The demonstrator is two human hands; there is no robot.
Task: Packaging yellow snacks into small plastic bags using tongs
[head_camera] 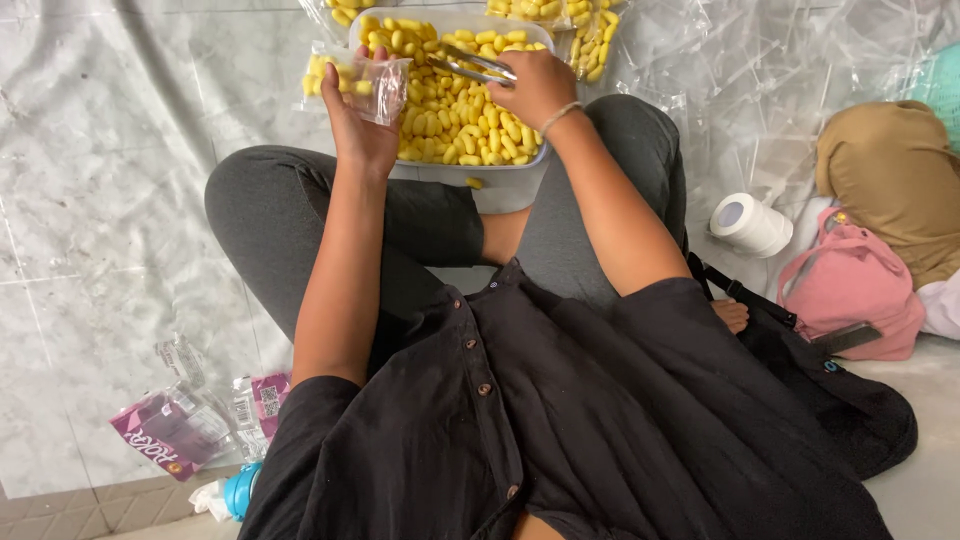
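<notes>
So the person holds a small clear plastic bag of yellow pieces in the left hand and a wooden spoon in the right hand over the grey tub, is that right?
Not quite. The head view shows the right hand holding metal tongs, not a wooden spoon. The rest stands: the left hand holds the small clear plastic bag of yellow pieces, over the grey tub.

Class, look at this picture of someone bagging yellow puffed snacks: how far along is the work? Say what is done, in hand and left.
Done: filled clear bags lie beyond the tub. In hand: the left hand holds a small clear bag with a few pieces in it, while the right hand works metal tongs over the snacks. Left: the grey tub is heaped with yellow snacks.
</notes>
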